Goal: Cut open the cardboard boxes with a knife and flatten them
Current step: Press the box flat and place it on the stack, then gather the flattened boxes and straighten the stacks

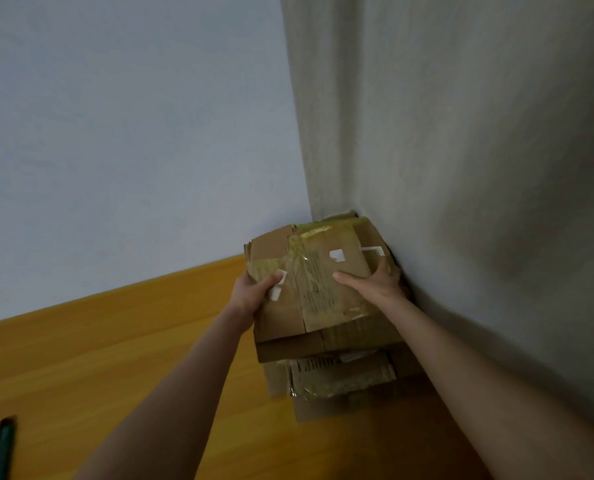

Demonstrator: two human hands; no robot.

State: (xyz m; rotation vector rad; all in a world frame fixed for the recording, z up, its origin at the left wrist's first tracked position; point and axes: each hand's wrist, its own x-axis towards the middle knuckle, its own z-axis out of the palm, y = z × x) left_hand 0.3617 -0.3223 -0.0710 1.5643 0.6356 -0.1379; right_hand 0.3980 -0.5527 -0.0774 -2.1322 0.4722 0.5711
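Evenly, flattened box between left grip, right grip; over cardboard stack

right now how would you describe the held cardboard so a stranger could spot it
In the corner where the curtain meets the floor is a pile of flat cardboard. It is the top piece, gripped by the left hand and right hand, with yellowish tape and white label scraps.
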